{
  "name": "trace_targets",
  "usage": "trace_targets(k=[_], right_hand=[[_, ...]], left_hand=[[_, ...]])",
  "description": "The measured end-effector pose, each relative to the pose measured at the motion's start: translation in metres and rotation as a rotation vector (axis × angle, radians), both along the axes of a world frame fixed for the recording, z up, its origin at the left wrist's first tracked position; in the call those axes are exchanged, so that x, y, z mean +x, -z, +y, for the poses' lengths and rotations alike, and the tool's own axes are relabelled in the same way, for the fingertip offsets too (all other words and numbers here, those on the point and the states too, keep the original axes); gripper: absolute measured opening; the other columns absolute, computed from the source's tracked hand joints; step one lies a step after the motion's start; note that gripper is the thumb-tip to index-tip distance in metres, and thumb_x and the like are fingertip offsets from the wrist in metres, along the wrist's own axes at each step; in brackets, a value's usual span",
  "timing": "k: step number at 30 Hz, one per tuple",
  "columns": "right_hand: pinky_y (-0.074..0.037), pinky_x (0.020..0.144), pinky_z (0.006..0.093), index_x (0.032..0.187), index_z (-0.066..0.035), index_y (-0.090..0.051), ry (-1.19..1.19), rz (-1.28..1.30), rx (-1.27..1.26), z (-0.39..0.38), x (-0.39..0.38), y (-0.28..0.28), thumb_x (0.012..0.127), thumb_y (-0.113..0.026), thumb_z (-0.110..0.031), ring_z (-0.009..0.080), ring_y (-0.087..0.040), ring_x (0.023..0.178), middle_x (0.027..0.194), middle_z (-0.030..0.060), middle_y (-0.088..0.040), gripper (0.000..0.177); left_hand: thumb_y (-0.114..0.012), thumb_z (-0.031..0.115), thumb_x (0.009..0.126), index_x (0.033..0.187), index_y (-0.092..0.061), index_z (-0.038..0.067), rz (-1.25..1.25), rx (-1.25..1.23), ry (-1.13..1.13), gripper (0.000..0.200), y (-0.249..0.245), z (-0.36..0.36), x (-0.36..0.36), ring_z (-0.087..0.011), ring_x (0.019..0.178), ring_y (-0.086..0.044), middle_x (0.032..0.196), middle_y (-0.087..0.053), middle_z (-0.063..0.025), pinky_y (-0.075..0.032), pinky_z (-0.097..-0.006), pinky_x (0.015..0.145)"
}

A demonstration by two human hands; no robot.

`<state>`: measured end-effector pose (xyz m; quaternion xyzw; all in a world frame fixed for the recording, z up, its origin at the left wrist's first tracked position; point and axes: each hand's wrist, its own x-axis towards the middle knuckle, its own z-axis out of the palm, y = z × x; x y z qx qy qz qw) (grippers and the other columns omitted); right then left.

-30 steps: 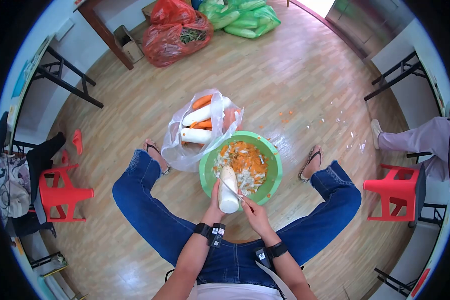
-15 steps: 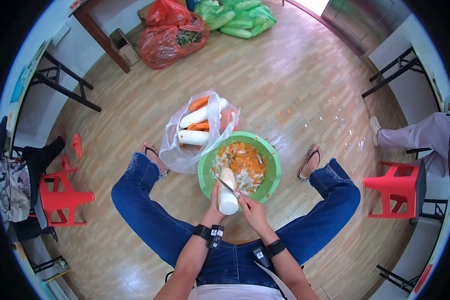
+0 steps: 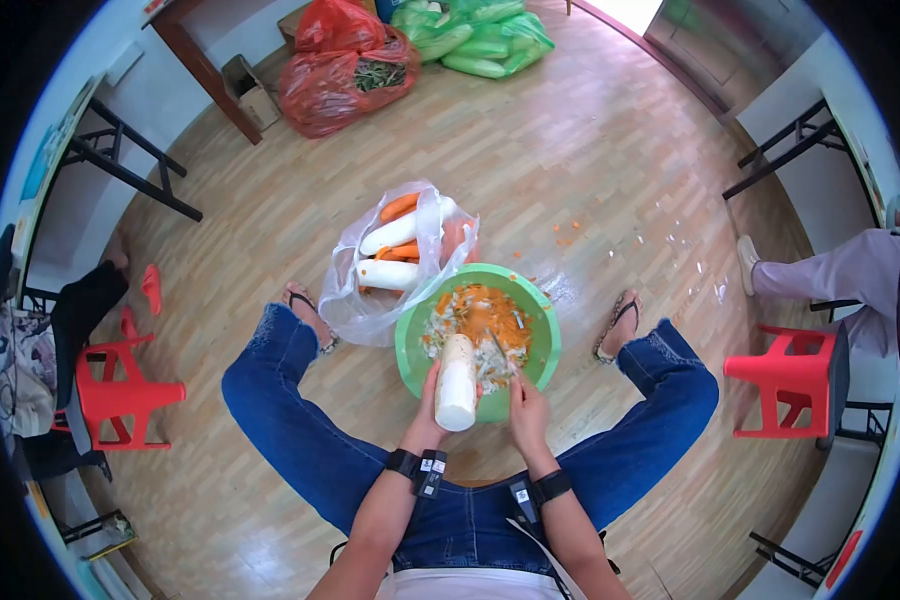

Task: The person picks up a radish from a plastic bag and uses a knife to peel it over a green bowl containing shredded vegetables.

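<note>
My left hand (image 3: 429, 412) is wrapped round a thick white radish (image 3: 456, 385), tilted over the near rim of a green basin (image 3: 543, 365). In my right hand (image 3: 528, 408) is a knife (image 3: 497, 343), its thin blade pointing away over the basin, apart from the radish. Orange and white shavings (image 3: 485, 310) fill the basin's bottom. Just beyond the basin, to its left, a clear plastic bag (image 3: 345, 305) lies open with white radishes (image 3: 390, 235) and carrots (image 3: 399, 207) inside.
Red stools (image 3: 130, 400) stand at left and right. A seated person's leg (image 3: 820, 268) shows at right. Orange and white scraps (image 3: 567, 235) dot the floor. Red bags (image 3: 340, 80) and green bags (image 3: 490, 45) sit at the far side.
The knife has come off the radish; my right hand has moved right, its blade now over the basin. My left hand holds the radish in nearly the same place.
</note>
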<state>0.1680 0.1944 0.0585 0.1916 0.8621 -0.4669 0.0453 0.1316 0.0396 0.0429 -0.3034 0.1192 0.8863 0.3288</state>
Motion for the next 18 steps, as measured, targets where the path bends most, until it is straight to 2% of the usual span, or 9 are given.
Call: trace_targets(k=[1,3,5,8,15,17,18], right_hand=[[-0.045,0.055,0.0311,0.111,-0.02,-0.056,0.079,0.001,-0.05,0.0,-0.007,-0.015,0.085,-0.047,-0.023,0.0239,-0.059,0.065,0.078,0.0101,-0.062,0.027],[-0.045,0.056,0.0313,0.11,-0.02,-0.056,-0.004,-0.098,0.023,-0.006,-0.005,-0.03,0.085,-0.048,-0.024,0.0229,-0.06,0.066,0.079,0.0119,-0.062,0.027],[-0.046,0.058,0.0306,0.111,-0.019,-0.056,-0.128,0.016,-0.153,-0.012,0.003,-0.024,0.085,-0.048,-0.024,0.0223,-0.061,0.068,0.083,0.0123,-0.062,0.027],[-0.047,0.06,0.0297,0.111,-0.02,-0.056,-0.194,-0.006,-0.201,-0.013,0.004,-0.043,0.085,-0.049,-0.025,0.0221,-0.061,0.07,0.085,0.0123,-0.062,0.027],[-0.048,0.062,0.0309,0.11,-0.023,-0.056,-0.254,0.02,-0.132,-0.014,0.005,-0.045,0.084,-0.049,-0.024,0.0241,-0.061,0.074,0.088,0.0114,-0.062,0.027],[-0.046,0.06,0.0296,0.109,-0.017,-0.056,-0.279,0.022,-0.073,-0.013,0.002,-0.051,0.085,-0.048,-0.023,0.0252,-0.061,0.069,0.084,0.0146,-0.061,0.026],[-0.046,0.06,0.0296,0.109,-0.017,-0.056,-0.277,0.021,-0.074,-0.014,0.001,-0.05,0.085,-0.048,-0.023,0.0252,-0.061,0.069,0.084,0.0146,-0.061,0.026]], left_hand=[[-0.041,0.051,0.081,0.111,-0.048,0.011,0.044,0.039,0.015,0.051,0.004,0.0,-0.001,-0.0248,0.078,-0.059,0.093,-0.058,-0.0102,-0.052,-0.0373,0.064],[-0.039,0.052,0.082,0.113,-0.048,0.012,0.089,0.081,0.033,0.052,0.002,0.002,-0.002,-0.025,0.08,-0.059,0.095,-0.058,-0.0109,-0.052,-0.0394,0.064],[-0.04,0.052,0.081,0.113,-0.048,0.012,-0.025,-0.13,-0.052,0.052,-0.008,0.007,-0.003,-0.025,0.08,-0.059,0.097,-0.057,-0.0109,-0.052,-0.0392,0.064],[-0.044,0.05,0.081,0.111,-0.049,0.01,-0.07,-0.184,-0.077,0.051,-0.006,0.006,-0.001,-0.0241,0.076,-0.06,0.093,-0.058,-0.0103,-0.053,-0.0359,0.063],[-0.043,0.051,0.081,0.11,-0.05,0.01,-0.021,-0.163,-0.041,0.051,-0.001,0.003,0.002,-0.0231,0.078,-0.06,0.093,-0.058,-0.0099,-0.052,-0.0362,0.065],[-0.043,0.051,0.081,0.109,-0.05,0.009,-0.062,-0.152,-0.076,0.051,-0.007,0.006,0.004,-0.0224,0.078,-0.06,0.092,-0.059,-0.0096,-0.052,-0.0356,0.066],[-0.043,0.051,0.081,0.109,-0.05,0.009,-0.062,-0.153,-0.074,0.051,-0.008,0.006,0.004,-0.0224,0.078,-0.06,0.092,-0.059,-0.0096,-0.052,-0.0356,0.066]])
